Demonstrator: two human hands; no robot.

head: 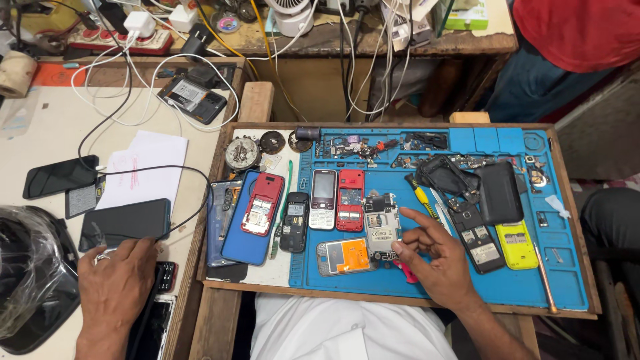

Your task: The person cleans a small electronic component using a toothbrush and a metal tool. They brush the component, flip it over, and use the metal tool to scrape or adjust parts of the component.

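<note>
A person's right hand (437,257) is hovering over a blue repair mat (520,280), fingers loosely spread and curled, clamped on nothing, its fingertips touching or almost touching an opened phone body with a bare circuit board (381,227). Just below those fingertips an orange-faced phone part (345,256) is lying flat on the mat, and a pink-handled tool (404,270) is peeking out from under the palm. Just above the hand a yellow-handled screwdriver (420,195) is lying tilted. To the hand's left a silver keypad phone (323,199) and a red phone back (351,199) are lying side by side, with a small black phone (294,221) and a red phone on a blue case (261,204) farther left. To the hand's right a black opened phone (477,239) and a yellow-green phone shell (517,244) are lying next to each other, a dark flat cover (499,192) just above them.

The left hand (117,283), wearing a ring, is resting palm down on the pale desk (53,127) well apart from the mat, fingers together and gripping nothing that can be seen. It is lying partly over a dark smartphone (123,223), with a small dark keypad phone (165,275) just beside its knuckles. Above it a sheet of white paper (147,167) is lying under a black cable (153,169).
</note>
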